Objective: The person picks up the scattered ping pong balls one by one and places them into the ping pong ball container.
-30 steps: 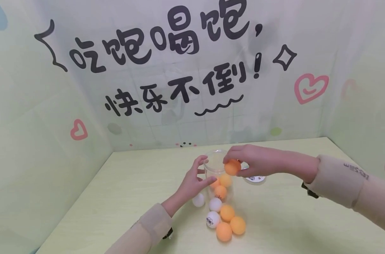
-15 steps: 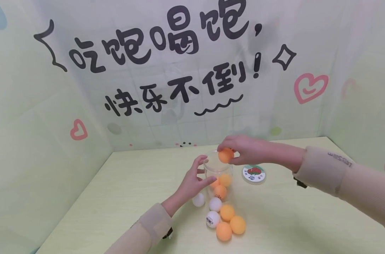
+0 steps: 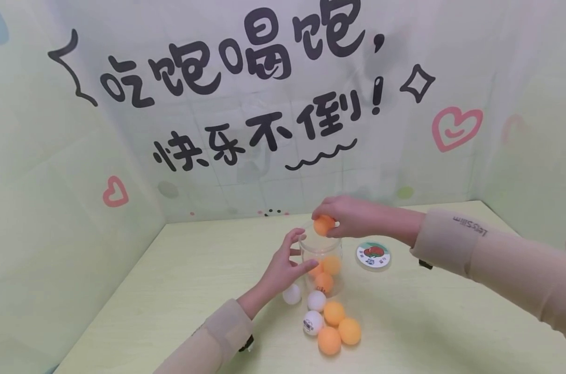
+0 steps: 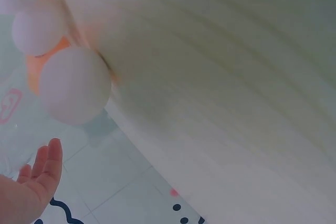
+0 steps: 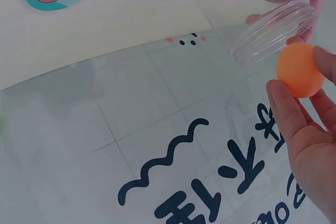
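A pale backdrop (image 3: 287, 189) with black lettering and pink hearts rises behind the light-coloured table (image 3: 203, 270) where I work. My beige sleeves (image 3: 493, 249) reach in from both sides. My right hand (image 3: 353, 215) pinches an orange ball (image 3: 324, 225) between thumb and fingers, just above the jar's mouth. My left hand (image 3: 283, 265) is curled round the upper part of that clear jar (image 3: 321, 249), thumb in front, fingers on the far side; the jar stands upright with three orange balls (image 3: 324, 282) inside. Right of it, a round disc (image 3: 374, 255) with a red-fruit picture lies flat. Smallest are the loose balls around its base: three white (image 3: 313, 323), three orange (image 3: 349, 331).
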`<action>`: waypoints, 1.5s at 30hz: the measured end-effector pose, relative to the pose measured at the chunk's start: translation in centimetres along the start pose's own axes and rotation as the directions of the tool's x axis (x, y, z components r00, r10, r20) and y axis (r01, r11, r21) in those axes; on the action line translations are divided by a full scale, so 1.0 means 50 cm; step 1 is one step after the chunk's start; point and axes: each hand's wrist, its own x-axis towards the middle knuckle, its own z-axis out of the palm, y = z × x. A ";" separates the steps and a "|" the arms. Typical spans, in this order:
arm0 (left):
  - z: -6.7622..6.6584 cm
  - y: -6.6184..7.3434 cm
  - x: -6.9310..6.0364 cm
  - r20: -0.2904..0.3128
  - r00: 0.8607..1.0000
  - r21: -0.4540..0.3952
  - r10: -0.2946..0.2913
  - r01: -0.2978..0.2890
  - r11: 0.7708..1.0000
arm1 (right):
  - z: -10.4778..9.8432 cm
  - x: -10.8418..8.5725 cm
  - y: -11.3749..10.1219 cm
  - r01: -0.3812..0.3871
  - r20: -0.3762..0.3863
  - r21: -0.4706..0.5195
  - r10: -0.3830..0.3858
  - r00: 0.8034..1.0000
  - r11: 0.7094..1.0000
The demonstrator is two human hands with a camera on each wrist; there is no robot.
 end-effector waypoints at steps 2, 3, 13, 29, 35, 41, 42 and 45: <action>0.004 -0.019 0.007 -0.004 1.000 -0.005 0.009 -0.009 1.000 | 0.002 0.004 -0.001 -0.001 0.024 -0.004 0.002 1.000 1.000; 0.005 -0.030 0.010 -0.006 1.000 -0.007 0.015 -0.015 1.000 | 0.002 0.005 -0.002 -0.003 0.036 -0.008 0.003 0.999 1.000; 0.011 -0.069 0.022 -0.018 0.999 0.005 0.040 -0.040 0.999 | 0.010 0.005 0.002 0.044 0.042 -0.004 -0.044 0.998 0.999; 0.011 -0.070 0.023 -0.014 0.999 0.003 0.045 -0.045 0.999 | 0.012 -0.044 -0.024 0.141 -0.137 0.089 -0.128 0.982 0.986; 0.012 -0.072 0.023 -0.016 0.999 -0.002 0.042 -0.042 0.999 | 0.050 -0.084 -0.044 0.193 -0.190 0.137 -0.165 0.968 0.972; 0.016 -0.077 0.026 -0.009 0.998 0.001 0.055 -0.055 0.998 | 0.141 -0.135 -0.050 0.292 -0.267 0.108 -0.255 0.929 0.950; 0.016 -0.077 0.026 -0.009 0.998 0.000 0.057 -0.057 0.998 | 0.158 -0.143 -0.050 0.310 -0.269 0.103 -0.274 0.923 0.945; 0.016 -0.077 0.026 -0.014 0.999 0.002 0.040 -0.040 0.999 | 0.204 -0.163 -0.050 0.338 -0.244 0.104 -0.305 0.921 0.936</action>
